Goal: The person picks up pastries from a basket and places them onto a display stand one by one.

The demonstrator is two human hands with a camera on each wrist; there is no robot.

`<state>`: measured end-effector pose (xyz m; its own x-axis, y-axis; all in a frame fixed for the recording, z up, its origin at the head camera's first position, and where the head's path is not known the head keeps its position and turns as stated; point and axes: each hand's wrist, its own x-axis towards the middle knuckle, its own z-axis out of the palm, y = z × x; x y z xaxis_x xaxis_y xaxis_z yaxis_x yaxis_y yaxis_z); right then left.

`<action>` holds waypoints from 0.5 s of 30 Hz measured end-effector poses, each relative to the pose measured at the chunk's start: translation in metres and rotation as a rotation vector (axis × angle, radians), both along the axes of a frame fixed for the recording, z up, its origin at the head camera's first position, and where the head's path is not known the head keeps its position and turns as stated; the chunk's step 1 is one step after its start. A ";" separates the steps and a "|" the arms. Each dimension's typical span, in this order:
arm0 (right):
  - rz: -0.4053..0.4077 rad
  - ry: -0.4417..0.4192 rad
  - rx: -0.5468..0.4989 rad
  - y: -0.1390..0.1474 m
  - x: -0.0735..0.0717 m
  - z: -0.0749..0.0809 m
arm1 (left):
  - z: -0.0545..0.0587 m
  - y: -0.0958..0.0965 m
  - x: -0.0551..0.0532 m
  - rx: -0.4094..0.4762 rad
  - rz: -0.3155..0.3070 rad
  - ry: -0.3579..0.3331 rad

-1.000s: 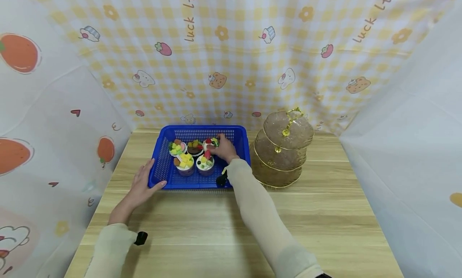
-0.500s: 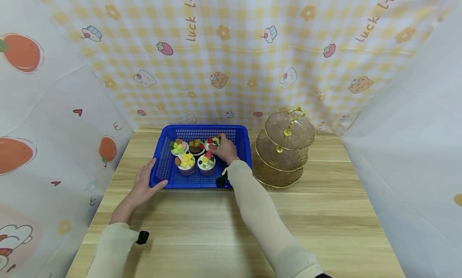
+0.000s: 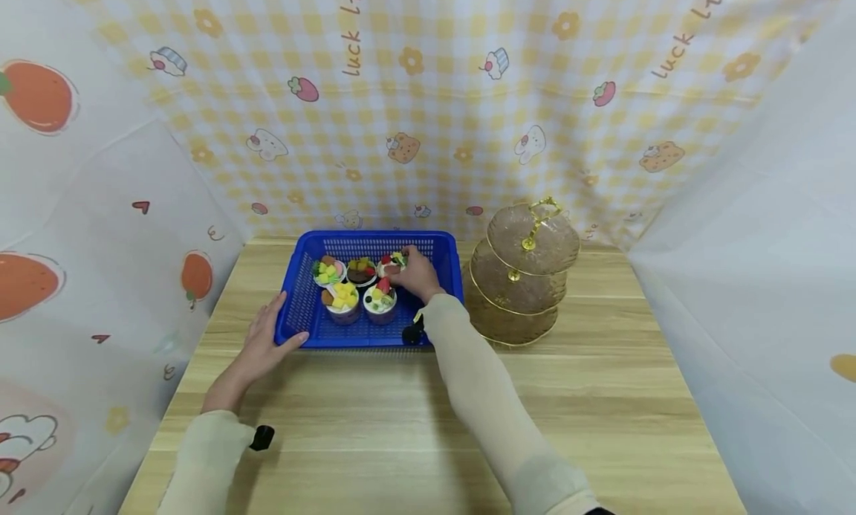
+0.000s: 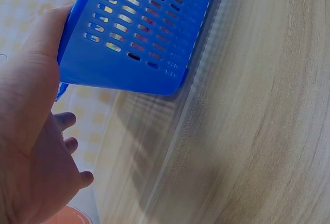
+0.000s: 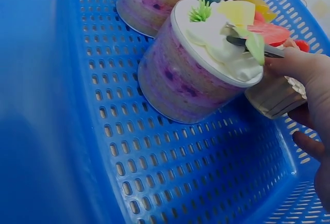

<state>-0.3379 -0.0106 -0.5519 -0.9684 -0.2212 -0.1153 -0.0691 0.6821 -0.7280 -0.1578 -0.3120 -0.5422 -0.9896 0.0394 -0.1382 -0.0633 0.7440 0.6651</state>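
A blue perforated plastic basket [image 3: 371, 342] stands on the table, holding several dessert cups topped with fruit and cream. My right hand [image 3: 417, 277] reaches inside at the back right and grips a cupcake [image 5: 274, 97] in a pale pleated wrapper, its red fruit topping partly covered by the thumb. Right beside it stands a clear cup of purple layered cake [image 5: 180, 74] with cream, a green sprig and a blueberry. At the basket's front left corner my left hand [image 3: 262, 344] spreads out, thumb along the front rim and fingers along the left side.
A three-tier cake stand [image 3: 524, 273] with smoky clear plates and a gold handle stands close to the basket's right side. Printed cloth hangs behind and at both sides of the wooden table [image 3: 374, 441].
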 end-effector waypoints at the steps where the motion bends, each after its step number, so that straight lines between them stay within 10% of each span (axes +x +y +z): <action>1: 0.002 0.001 -0.011 0.000 0.000 0.001 | 0.000 0.000 0.000 0.000 0.000 0.001; 15: 0.043 0.071 -0.084 0.009 -0.003 0.025 | 0.003 -0.001 0.001 0.011 -0.014 0.004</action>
<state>-0.3412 -0.0013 -0.5268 -0.9630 -0.2683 -0.0264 -0.1500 0.6143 -0.7747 -0.1573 -0.3128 -0.5397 -0.9896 0.0548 -0.1334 -0.0500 0.7371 0.6739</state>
